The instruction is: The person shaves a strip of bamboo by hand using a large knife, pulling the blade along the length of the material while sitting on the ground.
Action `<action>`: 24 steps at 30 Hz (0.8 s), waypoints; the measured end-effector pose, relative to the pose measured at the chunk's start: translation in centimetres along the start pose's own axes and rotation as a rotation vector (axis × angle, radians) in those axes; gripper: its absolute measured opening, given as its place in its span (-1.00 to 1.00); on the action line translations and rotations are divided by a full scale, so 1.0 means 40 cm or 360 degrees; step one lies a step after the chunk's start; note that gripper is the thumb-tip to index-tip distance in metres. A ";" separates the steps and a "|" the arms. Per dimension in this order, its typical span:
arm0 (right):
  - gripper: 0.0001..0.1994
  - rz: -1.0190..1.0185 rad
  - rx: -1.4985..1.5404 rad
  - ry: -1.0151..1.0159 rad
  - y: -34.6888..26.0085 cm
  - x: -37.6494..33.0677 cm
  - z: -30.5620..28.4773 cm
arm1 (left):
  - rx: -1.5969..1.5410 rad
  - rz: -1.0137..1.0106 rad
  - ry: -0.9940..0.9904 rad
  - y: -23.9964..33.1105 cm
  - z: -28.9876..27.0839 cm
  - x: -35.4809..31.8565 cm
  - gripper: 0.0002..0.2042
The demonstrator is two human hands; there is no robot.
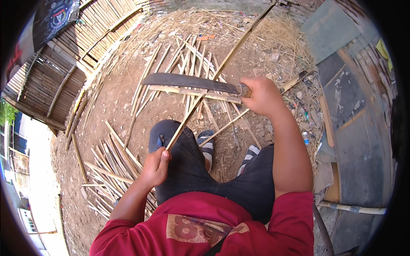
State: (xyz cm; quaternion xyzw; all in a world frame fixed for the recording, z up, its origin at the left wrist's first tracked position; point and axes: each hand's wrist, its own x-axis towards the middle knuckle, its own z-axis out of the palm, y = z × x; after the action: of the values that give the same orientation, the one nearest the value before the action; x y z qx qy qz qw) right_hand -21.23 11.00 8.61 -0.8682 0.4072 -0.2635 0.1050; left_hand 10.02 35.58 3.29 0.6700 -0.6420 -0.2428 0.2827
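Note:
My left hand (pixel 159 166) is closed round the near end of a long bamboo strip (pixel 237 48), its thumb lying along the top. From there the strip slants away to the far right. My right hand (pixel 264 96) grips the wooden handle of a machete (pixel 190 81). The dark, broad blade points left and crosses over the middle of the strip; whether it touches is unclear. Just below the blade, nearly parallel to it, is a shorter pale bamboo piece (pixel 179 90) with its right end near my right hand. What supports that piece is hidden.
Several loose bamboo strips (pixel 147 72) lie on the dirt ahead, and a pile of split strips (pixel 113 164) lies at my left. A bamboo-slat wall (pixel 104 25) stands at the far left. Dark sheets (pixel 358 141) line the right side. Dry straw (pixel 282 36) lies beyond.

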 end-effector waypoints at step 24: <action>-0.83 0.0406 0.1889 0.0072 -0.029 -0.006 -0.010 | -0.1484 -0.0682 -0.1042 0.002 -0.016 -0.007 -0.40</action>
State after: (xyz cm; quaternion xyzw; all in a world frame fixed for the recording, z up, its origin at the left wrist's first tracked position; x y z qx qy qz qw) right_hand -20.81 11.94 9.33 -0.5999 0.2938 -0.4494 0.5932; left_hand 10.40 35.89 3.79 0.4805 -0.3726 -0.7433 0.2791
